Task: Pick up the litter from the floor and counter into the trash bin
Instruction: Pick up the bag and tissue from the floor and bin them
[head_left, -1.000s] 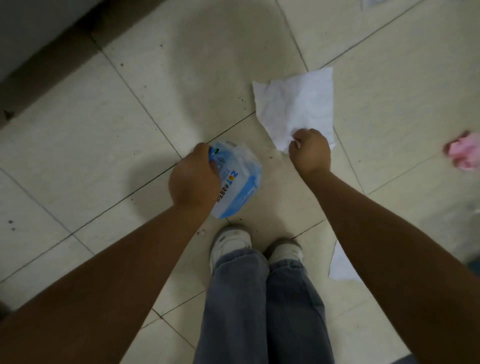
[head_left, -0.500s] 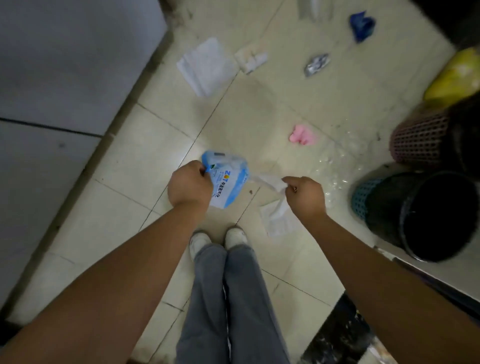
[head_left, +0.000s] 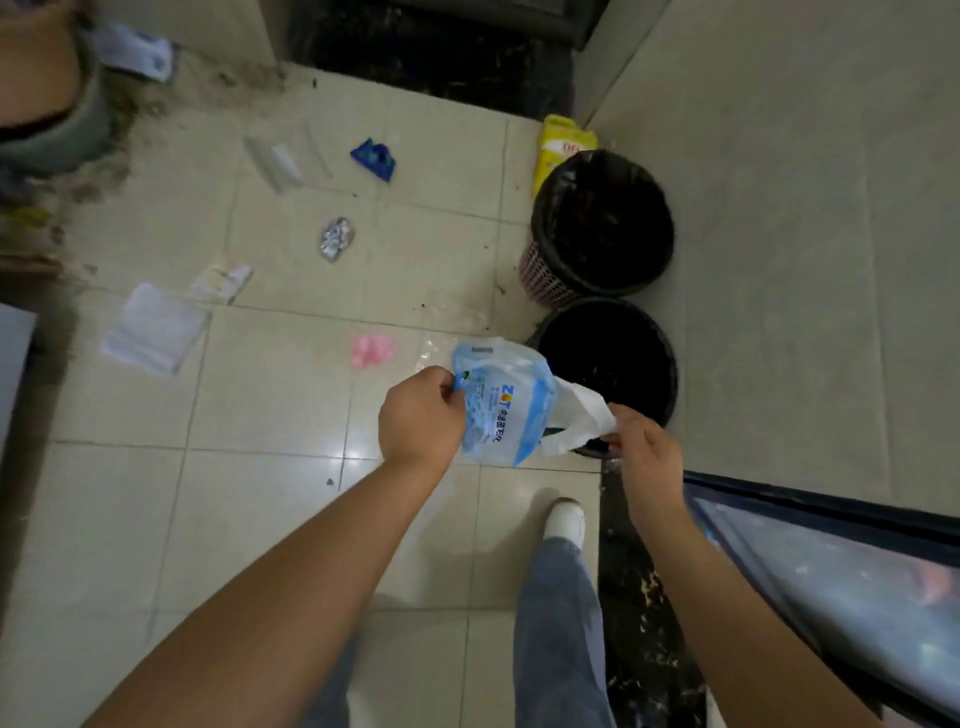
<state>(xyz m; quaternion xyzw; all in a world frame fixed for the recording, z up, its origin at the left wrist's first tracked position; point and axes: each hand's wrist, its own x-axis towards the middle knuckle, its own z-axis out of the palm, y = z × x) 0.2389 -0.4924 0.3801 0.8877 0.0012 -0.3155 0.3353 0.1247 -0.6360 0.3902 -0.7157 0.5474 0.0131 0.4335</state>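
Fingers (head_left: 447, 387) around pouch (head_left: 501, 410), tissue (head_left: 582, 421)

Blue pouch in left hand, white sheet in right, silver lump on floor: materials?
Blue pouch: looks like glossy plastic film, printed, glare on its creases. White sheet: likely tissue or paper napkin, matte, hanging limp. Silver lump: probably crumpled foil or metallised wrapper, given bright facets; too small to tell.

Two black-lined bins (head_left: 602, 223) (head_left: 613, 358) stand side by side. Two hands (head_left: 421, 415) (head_left: 647, 457) each hold one piece of litter. Seven more pieces lie on the floor (head_left: 270, 395).
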